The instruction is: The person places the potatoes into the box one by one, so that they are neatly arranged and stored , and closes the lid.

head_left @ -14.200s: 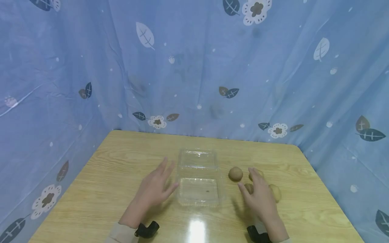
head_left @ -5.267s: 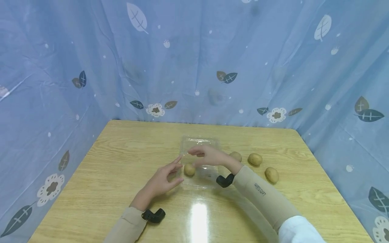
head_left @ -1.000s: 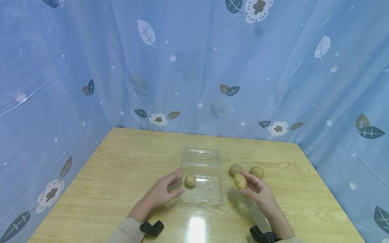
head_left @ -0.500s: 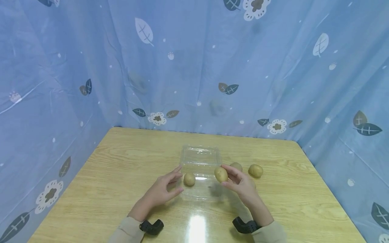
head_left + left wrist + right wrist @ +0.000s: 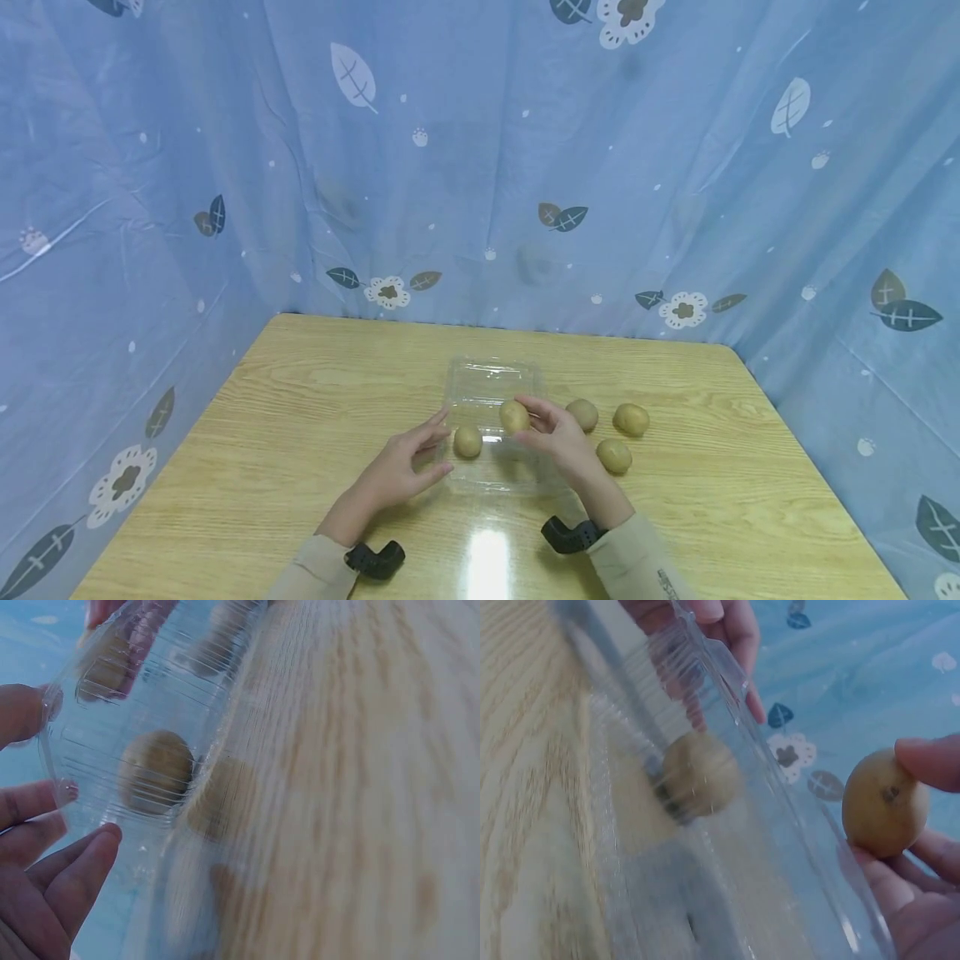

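Note:
Between the thumb and fingers of my right hand [image 5: 564, 446] is a potato [image 5: 514, 417], held above the clear plastic container [image 5: 491, 487]. In the right wrist view that potato [image 5: 885, 802] stands over the container's rim, gripped at its top and underside. Another potato [image 5: 468, 442] lies inside the container at its left end. My left hand [image 5: 393, 471] is at the container's left edge, thumb and fingers spread apart. Its fingertips touch the plastic rim in the left wrist view, where the potato inside [image 5: 157, 771] shows through the ribbed wall.
To the right of the container, three more potatoes lie on the wooden table [image 5: 315, 392]: one at the back [image 5: 582, 415], one farther right [image 5: 632, 420] and one nearer [image 5: 614, 457]. The container's lid [image 5: 495, 379] is folded back behind it. A blue patterned curtain [image 5: 465, 167] hangs behind.
My right hand has carried its potato leftward from the group on the right to over the container. One potato went into the container earlier. The left hand has stayed at the container's edge.

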The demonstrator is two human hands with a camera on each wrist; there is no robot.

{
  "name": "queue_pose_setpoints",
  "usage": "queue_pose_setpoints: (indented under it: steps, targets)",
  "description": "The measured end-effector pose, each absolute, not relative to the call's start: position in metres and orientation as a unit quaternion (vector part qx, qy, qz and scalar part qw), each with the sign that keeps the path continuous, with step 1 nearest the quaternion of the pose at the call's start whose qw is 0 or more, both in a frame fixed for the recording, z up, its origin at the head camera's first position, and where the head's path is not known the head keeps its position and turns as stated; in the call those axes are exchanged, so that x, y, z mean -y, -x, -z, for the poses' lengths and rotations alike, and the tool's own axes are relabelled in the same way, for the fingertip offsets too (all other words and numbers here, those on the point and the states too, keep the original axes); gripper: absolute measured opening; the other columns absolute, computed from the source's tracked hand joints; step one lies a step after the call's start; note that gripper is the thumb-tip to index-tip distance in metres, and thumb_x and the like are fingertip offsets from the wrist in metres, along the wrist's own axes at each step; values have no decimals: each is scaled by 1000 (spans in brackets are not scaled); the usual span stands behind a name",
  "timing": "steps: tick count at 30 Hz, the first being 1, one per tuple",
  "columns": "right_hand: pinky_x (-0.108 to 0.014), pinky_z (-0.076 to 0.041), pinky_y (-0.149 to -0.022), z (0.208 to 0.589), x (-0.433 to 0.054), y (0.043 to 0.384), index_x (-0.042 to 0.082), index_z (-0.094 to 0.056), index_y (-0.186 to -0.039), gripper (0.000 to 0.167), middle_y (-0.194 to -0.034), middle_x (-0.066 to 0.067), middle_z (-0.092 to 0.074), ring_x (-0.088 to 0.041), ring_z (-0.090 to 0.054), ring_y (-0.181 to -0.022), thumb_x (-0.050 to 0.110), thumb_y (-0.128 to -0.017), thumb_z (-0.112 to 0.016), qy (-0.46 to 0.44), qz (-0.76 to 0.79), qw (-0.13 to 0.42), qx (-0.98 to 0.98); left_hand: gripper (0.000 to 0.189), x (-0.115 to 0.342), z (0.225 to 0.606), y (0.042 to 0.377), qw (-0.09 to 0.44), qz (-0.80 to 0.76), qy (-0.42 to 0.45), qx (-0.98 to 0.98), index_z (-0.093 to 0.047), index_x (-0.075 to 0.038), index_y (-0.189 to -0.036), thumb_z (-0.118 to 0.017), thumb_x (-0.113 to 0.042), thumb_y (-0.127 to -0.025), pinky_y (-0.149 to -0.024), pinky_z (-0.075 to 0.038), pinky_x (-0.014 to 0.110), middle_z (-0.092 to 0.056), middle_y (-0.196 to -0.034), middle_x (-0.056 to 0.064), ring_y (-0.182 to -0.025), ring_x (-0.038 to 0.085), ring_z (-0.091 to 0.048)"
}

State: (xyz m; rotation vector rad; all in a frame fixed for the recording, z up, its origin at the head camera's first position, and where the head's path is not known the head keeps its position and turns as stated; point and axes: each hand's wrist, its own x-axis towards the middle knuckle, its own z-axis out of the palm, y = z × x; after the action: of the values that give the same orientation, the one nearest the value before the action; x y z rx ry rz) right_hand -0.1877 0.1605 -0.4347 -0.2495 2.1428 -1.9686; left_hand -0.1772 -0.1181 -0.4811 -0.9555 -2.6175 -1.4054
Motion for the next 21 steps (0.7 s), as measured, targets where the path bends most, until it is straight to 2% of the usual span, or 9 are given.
queue_pose_setpoints:
  steps: [4,7,14,21]
  targets:
    - [-45,-43,-108,433,-152,192,3,-48,-137,58,-147,-16,-40,-36,-40,-134,5,-82,-69,53,655,105,-747,59,118,480,177,4,454,300,839,-46,-2,-137,-66,-31,-90,-100,-50,32,-34,-152,11,-123,27,-54]
    - [-45,-44,-106,434,-148,196,3,-50,-135,57,-145,-18,-43,-38,-41,-132,4,-81,-69,46,648,105,-753,60,118,479,177,2,454,296,840,-46,-3,-138,-65,-33,-90,-100,-49,31,-35,-152,9,-123,26,-55]
    - [-34,-52,-97,437,-145,200,-2,-50,-132,57,-140,-21,-47,-39,-44,-129,-1,-79,-69,72,635,109,-762,59,118,480,177,14,447,310,839,-50,0,-133,-62,-39,-91,-99,-50,34,-28,-155,9,-121,29,-55]
    - [-40,-51,-99,437,-140,199,-3,-52,-130,55,-134,-23,-51,-41,-49,-125,1,-78,-70,110,587,111,-794,56,118,481,178,15,450,309,838,-52,1,-130,-63,-37,-91,-99,-50,32,-26,-156,6,-122,28,-54]
